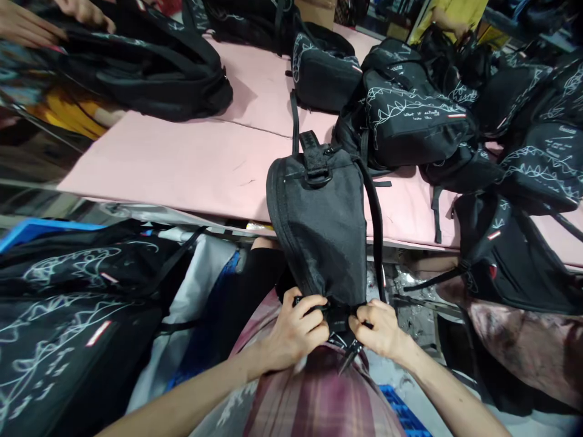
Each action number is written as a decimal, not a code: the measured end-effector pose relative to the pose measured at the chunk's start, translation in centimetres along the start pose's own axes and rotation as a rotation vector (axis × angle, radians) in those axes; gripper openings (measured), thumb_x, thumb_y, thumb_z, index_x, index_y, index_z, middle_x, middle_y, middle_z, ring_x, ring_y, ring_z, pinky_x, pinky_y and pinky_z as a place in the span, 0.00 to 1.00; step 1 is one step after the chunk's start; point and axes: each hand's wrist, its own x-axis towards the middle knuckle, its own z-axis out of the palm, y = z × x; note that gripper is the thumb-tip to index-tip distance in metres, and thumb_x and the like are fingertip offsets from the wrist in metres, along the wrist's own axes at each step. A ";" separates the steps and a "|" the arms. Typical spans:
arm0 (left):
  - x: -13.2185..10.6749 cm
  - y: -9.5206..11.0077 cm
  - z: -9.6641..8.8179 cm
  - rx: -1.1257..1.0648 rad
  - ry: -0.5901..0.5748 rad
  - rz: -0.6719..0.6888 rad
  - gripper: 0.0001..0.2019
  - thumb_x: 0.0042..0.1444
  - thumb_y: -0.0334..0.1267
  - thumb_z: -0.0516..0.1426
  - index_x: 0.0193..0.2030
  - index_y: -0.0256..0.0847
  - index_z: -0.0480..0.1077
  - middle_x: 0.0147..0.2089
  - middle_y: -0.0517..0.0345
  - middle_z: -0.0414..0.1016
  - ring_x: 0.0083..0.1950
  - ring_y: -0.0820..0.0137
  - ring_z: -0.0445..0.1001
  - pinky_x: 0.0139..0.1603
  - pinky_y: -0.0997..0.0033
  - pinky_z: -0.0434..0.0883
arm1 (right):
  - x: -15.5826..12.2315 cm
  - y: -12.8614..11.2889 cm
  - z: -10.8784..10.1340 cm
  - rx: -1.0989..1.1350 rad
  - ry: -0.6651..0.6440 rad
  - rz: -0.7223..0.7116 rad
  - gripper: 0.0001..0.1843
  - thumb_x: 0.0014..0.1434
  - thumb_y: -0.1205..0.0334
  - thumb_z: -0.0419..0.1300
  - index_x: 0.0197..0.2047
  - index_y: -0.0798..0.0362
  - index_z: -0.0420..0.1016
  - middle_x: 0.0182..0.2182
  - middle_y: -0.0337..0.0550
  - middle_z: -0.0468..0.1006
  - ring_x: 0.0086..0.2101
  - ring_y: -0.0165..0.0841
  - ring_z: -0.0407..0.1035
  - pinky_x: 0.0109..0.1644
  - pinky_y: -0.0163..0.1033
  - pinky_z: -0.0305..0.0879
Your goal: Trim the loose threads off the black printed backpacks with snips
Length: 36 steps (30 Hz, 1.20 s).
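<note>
A black backpack [321, 224] lies half on the pink table [191, 164], its lower end hanging over the near edge toward my lap. My left hand [298, 331] is closed on the bag's bottom hem at the left. My right hand [380, 331] is closed on the same hem at the right. A small dark pointed tool, like snips [350, 358], pokes down from under my right hand. A black strap [376, 212] runs down the bag's right side.
Several black backpacks with white line prints [410, 115] pile up at the table's right and far side. More bags [68, 303] are stacked at my left. Another person's hands [31, 24] rest on a black bag [150, 67] at far left. A blue crate [405, 413] sits below.
</note>
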 end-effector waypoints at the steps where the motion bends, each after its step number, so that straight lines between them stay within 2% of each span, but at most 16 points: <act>1: 0.1 -0.1 0.0 -0.005 0.005 -0.002 0.11 0.59 0.28 0.49 0.27 0.39 0.65 0.23 0.64 0.69 0.44 0.69 0.68 0.47 0.59 0.52 | 0.1 0.1 -0.1 0.012 0.011 -0.003 0.12 0.54 0.76 0.54 0.23 0.53 0.66 0.25 0.36 0.64 0.24 0.25 0.53 0.28 0.32 0.50; 3: 0.3 -0.2 -0.2 -0.019 -0.027 -0.015 0.11 0.60 0.28 0.47 0.28 0.39 0.66 0.24 0.63 0.70 0.45 0.69 0.69 0.46 0.60 0.53 | 0.7 0.2 -0.7 0.063 -0.005 0.027 0.11 0.55 0.75 0.53 0.24 0.53 0.66 0.25 0.37 0.63 0.24 0.26 0.52 0.28 0.33 0.49; 8: 1.9 -1.0 -1.9 -0.112 -0.220 -0.061 0.07 0.61 0.38 0.51 0.34 0.41 0.68 0.31 0.63 0.74 0.44 0.71 0.70 0.40 0.66 0.57 | 2.5 0.3 -2.8 0.412 -0.217 0.191 0.10 0.58 0.64 0.56 0.25 0.55 0.67 0.27 0.37 0.60 0.25 0.25 0.55 0.27 0.32 0.51; 11: 3.6 -1.1 -3.2 -0.107 -0.283 -0.088 0.08 0.61 0.38 0.50 0.35 0.41 0.68 0.30 0.63 0.74 0.39 0.72 0.71 0.35 0.70 0.59 | 2.5 0.3 -3.0 0.513 -0.200 0.222 0.09 0.58 0.64 0.56 0.26 0.55 0.68 0.28 0.38 0.61 0.26 0.25 0.57 0.27 0.31 0.52; 15: 5.7 -0.7 -4.1 -0.080 -0.563 -0.011 0.06 0.60 0.32 0.50 0.39 0.39 0.68 0.35 0.57 0.73 0.37 0.71 0.71 0.33 0.73 0.63 | 1.6 0.3 -2.5 0.490 -0.156 0.240 0.07 0.57 0.64 0.58 0.27 0.55 0.69 0.29 0.38 0.61 0.27 0.25 0.57 0.27 0.31 0.52; 17: 6.4 -0.6 -3.6 -0.129 -0.713 0.021 0.05 0.57 0.31 0.52 0.39 0.39 0.68 0.35 0.57 0.72 0.34 0.71 0.70 0.31 0.74 0.64 | 1.2 0.3 -2.2 0.456 -0.147 0.222 0.07 0.57 0.64 0.58 0.27 0.55 0.68 0.29 0.38 0.62 0.27 0.25 0.57 0.27 0.31 0.52; 19: 6.9 -0.8 -2.8 -0.194 -0.799 0.017 0.03 0.55 0.32 0.54 0.34 0.39 0.69 0.31 0.59 0.72 0.31 0.71 0.70 0.30 0.74 0.64 | 1.1 0.3 -2.0 0.419 -0.138 0.191 0.07 0.57 0.64 0.58 0.27 0.54 0.69 0.29 0.37 0.62 0.27 0.25 0.56 0.27 0.32 0.52; 23: 8.1 -1.3 -1.5 -0.260 -0.754 -0.037 0.04 0.55 0.32 0.55 0.32 0.39 0.71 0.30 0.59 0.73 0.33 0.71 0.70 0.34 0.74 0.63 | 1.1 0.3 -2.0 0.367 -0.126 0.154 0.06 0.56 0.64 0.59 0.28 0.54 0.69 0.28 0.36 0.62 0.26 0.24 0.56 0.28 0.32 0.52; 28: 8.9 -1.2 -0.2 -0.196 -0.942 -0.148 0.06 0.49 0.32 0.58 0.22 0.39 0.69 0.19 0.61 0.67 0.23 0.71 0.66 0.23 0.73 0.56 | 0.8 0.4 -2.0 0.351 -0.123 0.150 0.07 0.57 0.64 0.57 0.27 0.54 0.69 0.27 0.37 0.62 0.26 0.24 0.56 0.28 0.31 0.52; 30: 8.5 -1.2 0.3 -0.170 -0.904 -0.134 0.08 0.51 0.32 0.56 0.21 0.39 0.68 0.19 0.59 0.67 0.23 0.71 0.66 0.24 0.73 0.56 | 0.7 0.4 -2.0 0.355 -0.122 0.143 0.06 0.57 0.65 0.57 0.28 0.54 0.69 0.28 0.37 0.62 0.26 0.24 0.56 0.28 0.31 0.52; 33: 8.0 -1.2 0.2 -0.172 -0.839 -0.036 0.11 0.55 0.31 0.52 0.22 0.38 0.67 0.22 0.58 0.70 0.26 0.70 0.67 0.27 0.73 0.59 | 0.5 0.4 -1.9 0.361 -0.115 0.144 0.05 0.56 0.66 0.58 0.28 0.55 0.69 0.28 0.37 0.62 0.26 0.25 0.55 0.28 0.32 0.52; 36: 8.1 -0.8 -0.7 -0.163 -0.890 -0.064 0.08 0.54 0.30 0.51 0.26 0.38 0.66 0.26 0.56 0.72 0.26 0.69 0.69 0.27 0.72 0.60 | 0.2 0.4 -1.9 0.350 -0.105 0.169 0.06 0.57 0.65 0.57 0.29 0.55 0.70 0.28 0.38 0.61 0.26 0.25 0.56 0.28 0.32 0.53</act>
